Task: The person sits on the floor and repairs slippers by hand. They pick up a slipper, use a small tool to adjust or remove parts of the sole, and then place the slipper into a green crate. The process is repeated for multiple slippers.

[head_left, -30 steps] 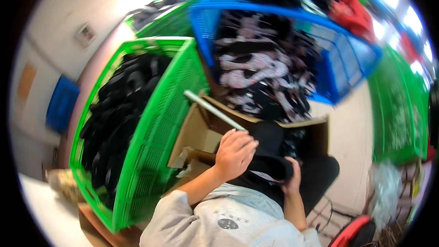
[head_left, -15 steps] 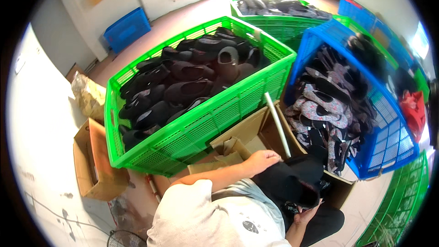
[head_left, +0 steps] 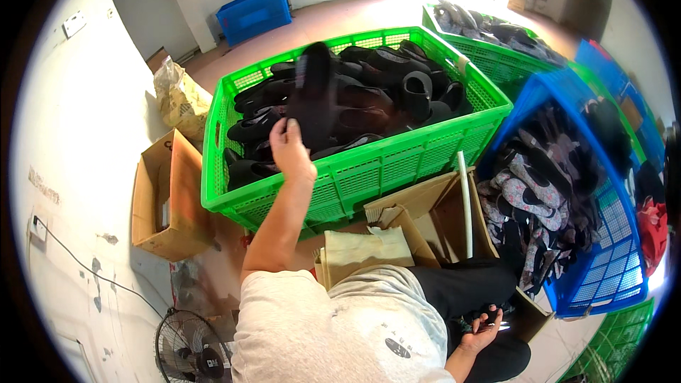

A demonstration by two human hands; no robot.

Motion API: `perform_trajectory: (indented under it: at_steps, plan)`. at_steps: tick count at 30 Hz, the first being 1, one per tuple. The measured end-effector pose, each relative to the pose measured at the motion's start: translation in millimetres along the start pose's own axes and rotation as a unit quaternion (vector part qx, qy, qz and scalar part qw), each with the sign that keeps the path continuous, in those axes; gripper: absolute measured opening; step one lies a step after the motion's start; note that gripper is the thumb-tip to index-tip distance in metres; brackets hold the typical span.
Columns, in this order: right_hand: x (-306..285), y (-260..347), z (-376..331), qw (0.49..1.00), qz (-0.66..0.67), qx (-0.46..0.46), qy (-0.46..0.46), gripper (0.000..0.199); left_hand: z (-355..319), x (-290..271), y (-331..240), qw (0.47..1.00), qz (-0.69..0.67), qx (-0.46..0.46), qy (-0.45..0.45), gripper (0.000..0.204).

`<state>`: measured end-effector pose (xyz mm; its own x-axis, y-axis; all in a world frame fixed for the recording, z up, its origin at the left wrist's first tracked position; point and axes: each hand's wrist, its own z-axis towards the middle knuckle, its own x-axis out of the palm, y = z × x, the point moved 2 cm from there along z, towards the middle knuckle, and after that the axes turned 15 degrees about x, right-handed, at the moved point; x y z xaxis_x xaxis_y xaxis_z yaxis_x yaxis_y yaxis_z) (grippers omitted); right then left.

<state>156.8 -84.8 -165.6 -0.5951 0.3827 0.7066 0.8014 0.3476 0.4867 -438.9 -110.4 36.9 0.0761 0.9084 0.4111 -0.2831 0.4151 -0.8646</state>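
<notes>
My left hand (head_left: 291,147) is closed on the end of a black slip-on shoe (head_left: 312,96), blurred by motion, above the near side of a green plastic crate (head_left: 355,179). Many black shoes (head_left: 365,110) are heaped in that crate below it. Close to my lap, my right hand (head_left: 481,332) has its fingers curled round something small and dark with a shiny edge, which I cannot make out. It rests by my black trouser leg.
To the right, a tilted blue crate (head_left: 610,248) holds patterned and dark shoes (head_left: 532,191). A cardboard box (head_left: 433,220) with a white pole (head_left: 466,206) stands before me. Another carton (head_left: 186,198) and a black fan (head_left: 191,347) are at left.
My left hand has swung from my lap up and left to the green crate, carrying the black shoe. My right hand stays near my lap. The view has turned left.
</notes>
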Motion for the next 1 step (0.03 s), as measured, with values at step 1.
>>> perform_trajectory:
  at_steps: [1]
  plan:
    - [-0.9,-1.6,3.5,1.000,-0.006,0.000,0.003,0.029,22.6,-24.4,12.3,0.998,0.005,0.055,-0.007,0.049]
